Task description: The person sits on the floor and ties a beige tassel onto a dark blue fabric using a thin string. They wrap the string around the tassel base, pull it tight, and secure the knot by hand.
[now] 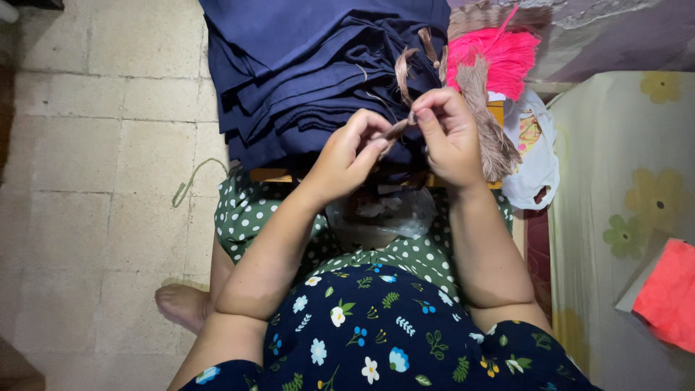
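Note:
Both my hands are raised over my lap, pinching a thin bundle of light brown threads between them. My left hand grips its lower end with thumb and fingers. My right hand pinches the upper part, where loose strands fan upward. A larger brown thread tassel hangs just right of my right hand. A stack of folded navy blue cloth lies right behind my hands.
A bright pink thread bundle lies behind the tassel. A clear plastic bag sits in my lap and a white plastic bag to the right. A floral-covered surface with a red cloth is on the right. Tiled floor lies to the left.

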